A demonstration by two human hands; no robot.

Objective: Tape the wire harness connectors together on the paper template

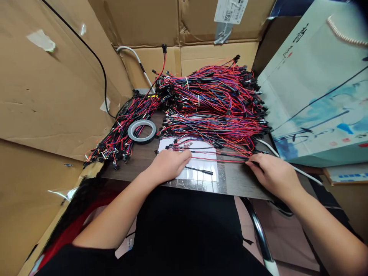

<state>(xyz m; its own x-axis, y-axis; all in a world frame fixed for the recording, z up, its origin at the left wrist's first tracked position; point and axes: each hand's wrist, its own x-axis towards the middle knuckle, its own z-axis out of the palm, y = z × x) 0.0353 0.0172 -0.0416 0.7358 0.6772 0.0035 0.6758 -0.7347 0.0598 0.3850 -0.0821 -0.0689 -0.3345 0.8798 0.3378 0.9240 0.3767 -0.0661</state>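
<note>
At your far left stands a brown cardboard panel [43, 99], with a black cable [99, 61] hanging down it. Beside it, a loose heap of red and black wires [123, 119] spreads to the edge of the table [241, 180], and a roll of tape [131, 133] lies flat just right of that heap. Next comes your left hand [169, 163], resting over a white sheet [204, 178]; its grip is closed, thumb against fingers, on one end of a thin red wire [218, 160]. A short black rod-like piece [201, 171] lies on the sheet beside that hand. Behind, thick wire bundles [215, 124] are stacked. The red wire runs nearly straight across to your right hand [274, 172], whose grip is pinched closed on its other end. Farther right stands a pale paper bag [319, 99] with blue painting.
</note>
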